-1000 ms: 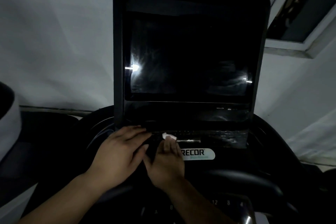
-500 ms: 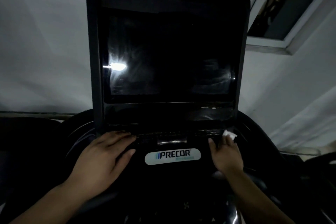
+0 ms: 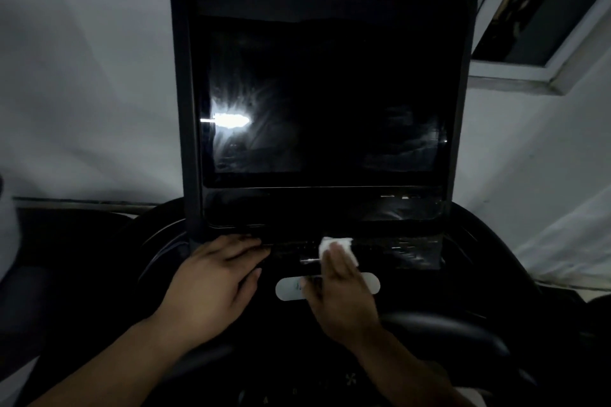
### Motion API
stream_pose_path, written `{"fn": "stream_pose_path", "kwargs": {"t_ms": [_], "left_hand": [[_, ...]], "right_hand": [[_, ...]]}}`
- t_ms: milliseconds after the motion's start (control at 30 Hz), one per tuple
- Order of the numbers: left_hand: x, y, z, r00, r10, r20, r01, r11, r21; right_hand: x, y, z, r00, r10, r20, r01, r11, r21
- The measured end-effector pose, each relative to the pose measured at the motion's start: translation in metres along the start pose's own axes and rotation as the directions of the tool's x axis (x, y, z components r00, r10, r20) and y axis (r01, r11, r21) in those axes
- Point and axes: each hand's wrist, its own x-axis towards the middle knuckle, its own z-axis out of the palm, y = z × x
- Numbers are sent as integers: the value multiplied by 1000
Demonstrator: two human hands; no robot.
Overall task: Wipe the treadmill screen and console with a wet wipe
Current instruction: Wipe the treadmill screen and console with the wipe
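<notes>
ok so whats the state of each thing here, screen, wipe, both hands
screen: off, dark, glare at its left
wet wipe: bunched, pressed on the console strip below the screen
right hand: presses the wipe with its fingers
left hand: flat on the console, holds nothing

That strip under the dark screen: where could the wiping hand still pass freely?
Right of the white wet wipe, the black button strip runs bare to the console's right edge. Between the flat left hand and the right hand only a narrow gap remains. The grey oval logo plate is half covered.
</notes>
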Motion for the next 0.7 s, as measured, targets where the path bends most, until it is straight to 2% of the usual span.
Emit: {"fn": "stream_pose_path", "kwargs": {"t_ms": [167, 300, 367, 467, 700], "left_hand": [[-10, -6, 0, 993, 26, 117, -35, 997, 74], [-25, -16, 2, 978, -12, 210, -23, 986, 163], [-34, -23, 4, 974, -28, 224, -23, 975, 222], [-44, -33, 7, 975, -30, 219, -19, 975, 219], [-46, -41, 20, 961, -19, 275, -41, 977, 208]], "right_hand": [[12, -73, 24, 933, -360, 0, 359, 929, 89], [13, -102, 47, 822, -566, 62, 568, 823, 1], [17, -96, 50, 832, -551, 72, 553, 833, -16], [24, -82, 48, 856, -512, 76, 517, 845, -132], [20, -114, 48, 818, -549, 171, 561, 827, -28]]}}
